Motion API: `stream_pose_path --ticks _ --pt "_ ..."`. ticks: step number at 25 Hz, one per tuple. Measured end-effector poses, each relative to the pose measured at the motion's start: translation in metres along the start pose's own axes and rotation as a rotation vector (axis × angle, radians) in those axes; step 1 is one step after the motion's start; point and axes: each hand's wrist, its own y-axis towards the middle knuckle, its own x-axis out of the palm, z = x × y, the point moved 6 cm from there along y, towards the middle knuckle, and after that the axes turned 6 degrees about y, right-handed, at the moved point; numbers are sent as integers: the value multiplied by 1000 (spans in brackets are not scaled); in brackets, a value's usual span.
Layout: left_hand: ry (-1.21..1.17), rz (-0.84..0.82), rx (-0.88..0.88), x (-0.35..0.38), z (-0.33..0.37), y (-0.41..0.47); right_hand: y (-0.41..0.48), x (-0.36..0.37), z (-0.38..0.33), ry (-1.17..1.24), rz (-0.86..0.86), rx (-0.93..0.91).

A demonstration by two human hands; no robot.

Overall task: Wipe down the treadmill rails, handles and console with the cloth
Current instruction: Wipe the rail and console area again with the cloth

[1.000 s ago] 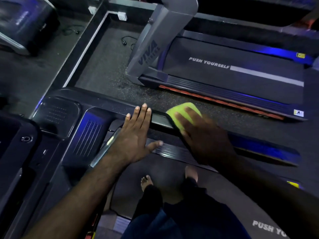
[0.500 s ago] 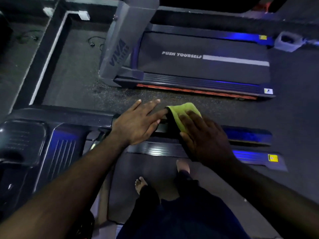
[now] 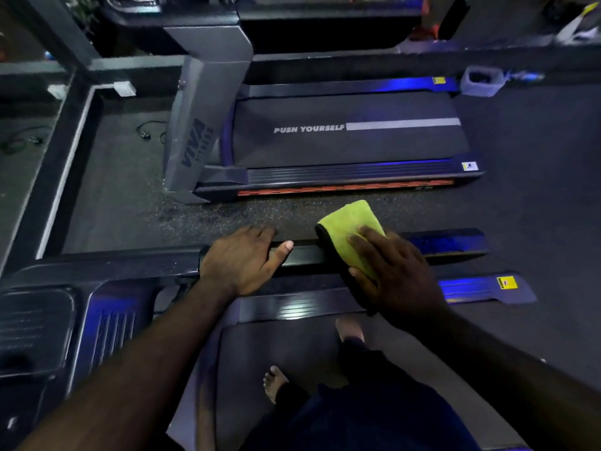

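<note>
We're in a dim gym, with dark speckled rubber floor (image 3: 227, 216) below us. Across the gap stands a neighbouring treadmill (image 3: 351, 141), PUSH YOURSELF printed on its belt. Blue light glows along its side strips, with orange trim beneath. A black cable (image 3: 146, 131) lies near its grey upright (image 3: 201, 125), and a white box (image 3: 125, 88) sits on the pale border behind.

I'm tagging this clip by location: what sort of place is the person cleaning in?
Most likely a gym or fitness room. A second treadmill marked PUSH YOURSELF stands beside the one whose handrail the right hand wipes with a yellow-green cloth, on speckled rubber flooring.
</note>
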Motion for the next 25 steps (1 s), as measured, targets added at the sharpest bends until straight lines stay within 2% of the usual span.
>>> stream_pose_path --ticks 4,6,10,12,14,15,17,19,21,23,25 --pt "36 -3 -18 -2 -1 5 77 17 -5 -111 -259 222" --pt "21 -29 -15 3 -1 3 93 24 -5 -66 -331 225" --pt "-39 -49 -4 -9 3 6 14 -8 5 -6 -110 30" --pt "-97 1 -16 -22 14 18 11 4 14 -106 -150 106" --pt "-228 156 -89 -30 30 29 48 21 8 -146 -234 229" --pt "-346 221 -171 -31 38 34 66 26 2 -125 -251 228" --pt "-536 293 -381 -19 47 39 78 29 2 -24 -289 69" --pt "-440 313 -468 -9 54 39 55 17 23 68 -264 -80" --pt "-253 233 -398 -7 62 41 21 -2 53 86 -161 -170" --pt "-141 154 -330 -9 71 44 1 -15 78 87 -91 -182" --pt "-125 123 -370 -16 74 43 15 -14 78 -6 -151 -124"
